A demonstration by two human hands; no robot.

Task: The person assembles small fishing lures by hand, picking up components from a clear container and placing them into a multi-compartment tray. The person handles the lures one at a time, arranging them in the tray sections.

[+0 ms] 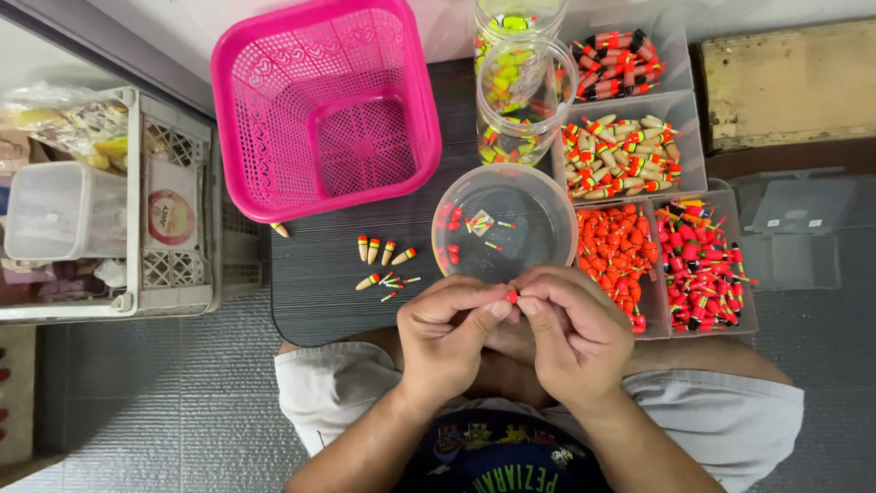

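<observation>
left hand (447, 329): fingers curled in, thumb and forefinger pinching one side of a tiny orange-red bead (512, 296), held over the near edge of the black table (315, 283).
right hand (575, 333): pressed up against the left, fingertips nipping the same bead from the other side.
bead position: between the two thumbs, in the air, just below the clear round tub (505, 224); most of it hidden by fingers.
tub contents: a few red beads and thin striped sticks, mostly bare.
loose parts: small cream-and-orange floats (379, 251) and sticks lying free on the table left of the tub.
risk 1: bead is small and barely gripped; a slip likely drops it into the lap or onto the floor.
risk 2: elbows close to the table edge; a bump could scatter the loose floats.
risk 3: divided trays (630, 246) on the right are heaped full; reaching in blind may spill or mix the sorts.
pink basket (324, 105): behind, well apart, no hazard.
</observation>
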